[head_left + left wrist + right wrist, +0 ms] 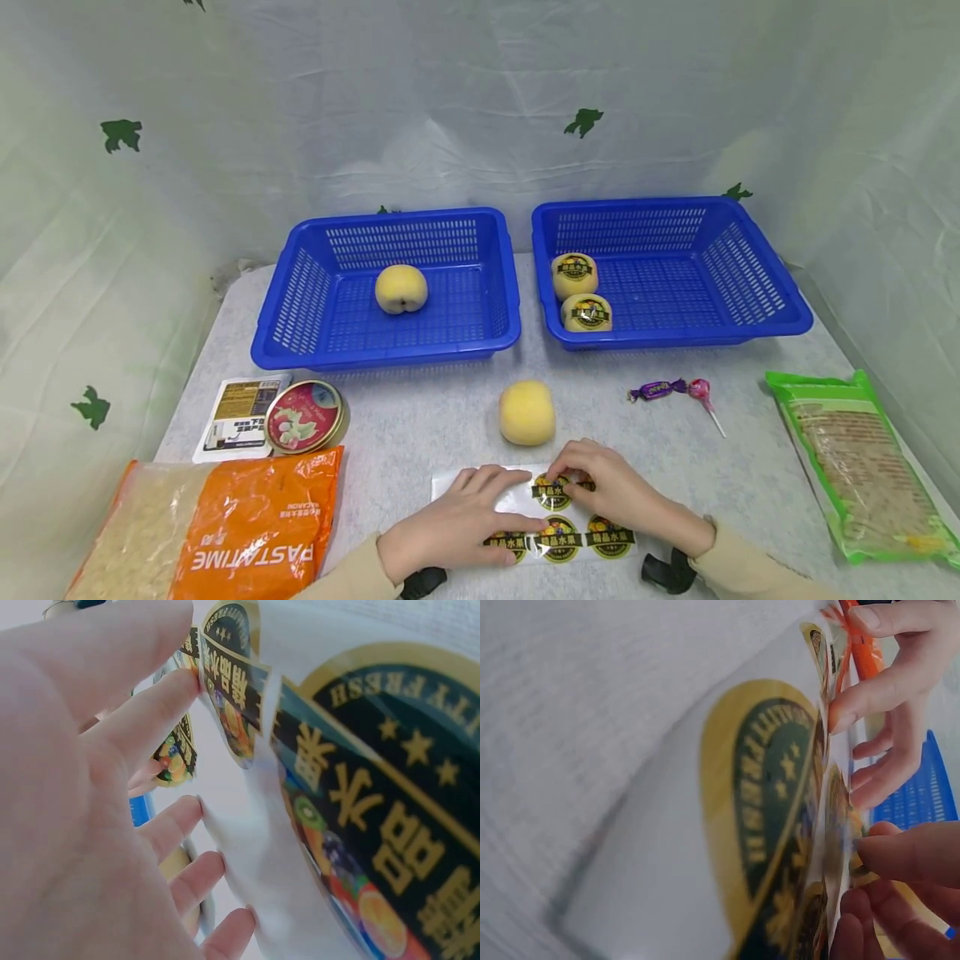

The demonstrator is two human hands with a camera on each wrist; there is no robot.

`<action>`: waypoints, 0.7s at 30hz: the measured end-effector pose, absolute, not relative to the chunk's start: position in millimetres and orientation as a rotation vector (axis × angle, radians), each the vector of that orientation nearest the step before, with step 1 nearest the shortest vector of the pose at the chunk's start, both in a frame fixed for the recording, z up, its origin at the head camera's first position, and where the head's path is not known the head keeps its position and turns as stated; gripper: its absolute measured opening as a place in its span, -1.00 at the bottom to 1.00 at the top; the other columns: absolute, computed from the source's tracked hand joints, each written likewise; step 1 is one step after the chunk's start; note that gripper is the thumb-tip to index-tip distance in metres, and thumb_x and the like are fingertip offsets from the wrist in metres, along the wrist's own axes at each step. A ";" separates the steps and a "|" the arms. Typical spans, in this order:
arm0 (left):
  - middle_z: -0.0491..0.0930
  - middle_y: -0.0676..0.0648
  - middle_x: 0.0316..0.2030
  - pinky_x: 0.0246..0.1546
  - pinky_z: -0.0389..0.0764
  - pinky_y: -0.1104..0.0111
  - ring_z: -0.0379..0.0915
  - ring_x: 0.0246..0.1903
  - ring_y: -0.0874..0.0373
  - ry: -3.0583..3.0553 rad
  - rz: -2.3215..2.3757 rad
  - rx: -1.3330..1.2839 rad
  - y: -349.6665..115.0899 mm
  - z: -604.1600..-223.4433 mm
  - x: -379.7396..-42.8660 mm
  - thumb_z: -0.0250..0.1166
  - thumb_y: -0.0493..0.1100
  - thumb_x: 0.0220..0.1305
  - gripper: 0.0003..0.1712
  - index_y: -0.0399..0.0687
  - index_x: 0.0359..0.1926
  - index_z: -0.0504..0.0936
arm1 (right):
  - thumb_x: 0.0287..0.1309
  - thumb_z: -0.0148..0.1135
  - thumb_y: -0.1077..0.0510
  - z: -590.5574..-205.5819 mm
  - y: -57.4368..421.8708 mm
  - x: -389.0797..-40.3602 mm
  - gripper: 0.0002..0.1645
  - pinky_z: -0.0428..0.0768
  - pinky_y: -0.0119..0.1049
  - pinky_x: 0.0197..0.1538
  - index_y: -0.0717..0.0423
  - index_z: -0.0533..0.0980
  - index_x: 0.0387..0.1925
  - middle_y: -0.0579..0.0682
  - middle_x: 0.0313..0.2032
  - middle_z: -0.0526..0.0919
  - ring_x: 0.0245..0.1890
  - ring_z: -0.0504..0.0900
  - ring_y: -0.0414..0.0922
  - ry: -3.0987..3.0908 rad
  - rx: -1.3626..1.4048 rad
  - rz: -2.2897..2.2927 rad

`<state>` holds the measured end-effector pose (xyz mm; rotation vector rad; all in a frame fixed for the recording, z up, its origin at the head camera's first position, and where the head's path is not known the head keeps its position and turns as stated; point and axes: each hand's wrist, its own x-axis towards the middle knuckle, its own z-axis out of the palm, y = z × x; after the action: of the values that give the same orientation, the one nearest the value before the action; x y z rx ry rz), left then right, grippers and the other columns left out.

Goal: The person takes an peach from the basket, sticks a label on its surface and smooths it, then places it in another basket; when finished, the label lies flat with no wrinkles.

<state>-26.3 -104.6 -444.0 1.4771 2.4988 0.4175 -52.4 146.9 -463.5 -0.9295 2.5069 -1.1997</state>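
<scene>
A white sheet of round black-and-gold fruit stickers (559, 540) lies at the table's front. My left hand (465, 525) rests on the sheet with spread fingers, thumb and fingertips pressing it down, as the left wrist view shows from close up. With thumb and forefinger, my right hand (609, 490) pinches the edge of an upper-row sticker (552, 493); in the right wrist view these fingertips (877, 851) meet at the sticker's edge. Just beyond the sheet sits a yellow peach (527, 414) with no sticker showing.
The left blue basket (382, 354) holds one plain peach (401, 289); the right one (690, 335) holds two stickered peaches (575, 277). At left lie a pasta bag (247, 525), a round tin (303, 417) and a white packet (238, 421). A candy (657, 389), lollipop (701, 392) and green-edged bag (862, 467) lie right.
</scene>
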 end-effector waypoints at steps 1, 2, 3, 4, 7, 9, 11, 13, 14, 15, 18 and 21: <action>0.05 -0.07 0.29 0.02 0.24 0.12 0.00 0.20 0.04 2.500 0.416 1.477 -104.6 -443.9 -26.4 0.06 0.20 0.21 -0.48 0.47 0.22 0.30 | -0.04 0.21 0.38 -462.7 147.1 -52.8 -0.66 0.49 -0.44 -0.31 -0.11 0.54 -0.28 -0.28 -0.30 0.52 -0.36 0.45 -0.32 2.499 -0.943 -1.213; 0.05 -0.07 0.29 0.02 0.24 0.11 0.01 0.19 0.04 2.501 0.416 1.475 -104.6 -443.7 -26.3 0.06 0.19 0.21 -0.48 0.47 0.22 0.29 | -0.03 0.20 0.39 -462.3 147.4 -53.4 -0.66 0.49 -0.44 -0.33 -0.11 0.54 -0.29 -0.28 -0.31 0.52 -0.37 0.45 -0.32 2.488 -0.956 -1.233; 0.04 -0.07 0.30 0.02 0.25 0.11 0.01 0.19 0.04 2.503 0.413 1.473 -104.5 -443.8 -26.4 0.07 0.19 0.21 -0.48 0.47 0.22 0.29 | -0.02 0.19 0.40 -461.8 147.7 -54.2 -0.65 0.49 -0.44 -0.35 -0.11 0.53 -0.29 -0.27 -0.32 0.52 -0.39 0.45 -0.32 2.466 -0.968 -1.266; 0.04 -0.07 0.30 0.02 0.25 0.11 0.01 0.19 0.04 2.507 0.408 1.472 -104.4 -444.0 -26.4 0.07 0.19 0.21 -0.47 0.47 0.23 0.28 | -0.02 0.17 0.42 -460.9 148.1 -54.9 -0.65 0.50 -0.44 -0.36 -0.10 0.53 -0.29 -0.25 -0.33 0.53 -0.39 0.46 -0.32 2.436 -0.978 -1.308; 0.02 -0.07 0.30 0.02 0.25 0.10 -0.01 0.20 0.04 2.511 0.402 1.460 -103.9 -444.9 -26.2 0.08 0.18 0.21 -0.47 0.47 0.23 0.28 | -0.03 0.13 0.49 -456.3 148.4 -57.7 -0.61 0.52 -0.41 -0.39 -0.05 0.52 -0.28 -0.18 -0.34 0.54 -0.40 0.48 -0.28 2.371 -1.009 -1.422; 0.02 -0.07 0.30 0.01 0.25 0.09 -0.02 0.20 0.04 2.511 0.403 1.450 -103.4 -445.4 -26.0 0.07 0.17 0.22 -0.48 0.46 0.22 0.29 | -0.06 0.14 0.52 -450.1 147.5 -59.6 -0.60 0.54 -0.38 -0.38 0.00 0.52 -0.28 -0.14 -0.34 0.56 -0.39 0.49 -0.24 2.378 -1.027 -1.471; 0.02 -0.08 0.30 0.01 0.24 0.09 -0.03 0.21 0.04 2.507 0.413 1.442 -102.6 -445.8 -25.7 0.06 0.17 0.23 -0.50 0.46 0.21 0.31 | -0.08 0.14 0.54 -438.4 145.6 -61.0 -0.62 0.55 -0.35 -0.37 0.07 0.52 -0.28 -0.07 -0.35 0.57 -0.38 0.50 -0.20 2.395 -1.029 -1.516; 0.04 -0.09 0.29 0.00 0.25 0.11 -0.03 0.20 0.03 2.506 0.426 1.442 -101.9 -446.1 -25.5 0.04 0.18 0.24 -0.52 0.45 0.20 0.33 | -0.08 0.15 0.54 -425.1 143.0 -62.8 -0.66 0.55 -0.33 -0.36 0.13 0.51 -0.30 -0.02 -0.35 0.57 -0.38 0.51 -0.15 2.411 -1.015 -1.550; 0.05 -0.09 0.28 -0.01 0.25 0.12 -0.02 0.20 0.03 2.506 0.432 1.446 -101.5 -446.1 -25.5 0.03 0.18 0.24 -0.53 0.45 0.20 0.34 | -0.08 0.15 0.54 -418.3 141.8 -63.8 -0.69 0.55 -0.32 -0.36 0.16 0.51 -0.31 0.01 -0.35 0.57 -0.39 0.51 -0.13 2.423 -1.007 -1.561; 0.06 -0.09 0.27 -0.02 0.25 0.13 -0.02 0.19 0.03 2.505 0.437 1.449 -101.2 -446.0 -25.4 0.02 0.19 0.24 -0.53 0.45 0.19 0.34 | -0.07 0.15 0.54 -411.9 140.7 -65.1 -0.71 0.55 -0.31 -0.36 0.18 0.51 -0.31 0.02 -0.36 0.57 -0.39 0.51 -0.11 2.428 -0.988 -1.572; 0.08 -0.09 0.26 -0.02 0.26 0.15 0.00 0.18 0.04 2.503 0.457 1.460 -101.0 -445.3 -25.8 0.03 0.19 0.25 -0.55 0.44 0.17 0.37 | -0.03 0.16 0.50 -397.4 137.3 -69.7 -0.77 0.55 -0.31 -0.34 0.21 0.51 -0.31 0.04 -0.36 0.56 -0.39 0.52 -0.08 2.451 -0.953 -1.580; 0.08 -0.09 0.26 -0.01 0.25 0.16 0.00 0.18 0.04 2.497 0.472 1.457 -101.5 -443.6 -26.6 0.03 0.17 0.25 -0.55 0.44 0.17 0.37 | -0.02 0.16 0.49 -391.6 134.2 -76.8 -0.78 0.55 -0.30 -0.34 0.22 0.51 -0.30 0.05 -0.36 0.56 -0.39 0.52 -0.07 2.473 -0.948 -1.587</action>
<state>-26.6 -101.5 -443.6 1.4567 2.4966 0.4718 -76.8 134.2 -391.6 -0.9475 2.4730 -1.5865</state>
